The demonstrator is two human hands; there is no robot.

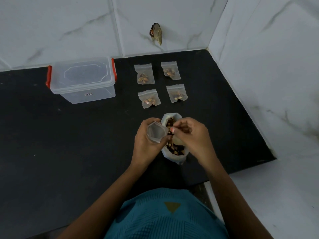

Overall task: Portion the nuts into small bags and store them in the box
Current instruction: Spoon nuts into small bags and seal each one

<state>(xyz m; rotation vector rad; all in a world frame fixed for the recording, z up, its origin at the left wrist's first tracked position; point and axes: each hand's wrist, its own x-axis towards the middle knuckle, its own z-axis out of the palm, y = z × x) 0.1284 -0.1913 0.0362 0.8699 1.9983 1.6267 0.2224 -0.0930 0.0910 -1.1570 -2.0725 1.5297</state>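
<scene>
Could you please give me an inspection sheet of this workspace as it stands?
Surface: black countertop, faintly speckled.
Job's things: clear box, lid on, red latches; four filled small bags lying in two rows; open nut sack; held small bag, which looks empty.
Clutter: dark scrap on the wall.
Hands: left hand grips the held small bag; right hand curled at its mouth, contents hidden.
Cables: nothing seen.
Surroundings: marbled white tile walls meeting in a corner.
</scene>
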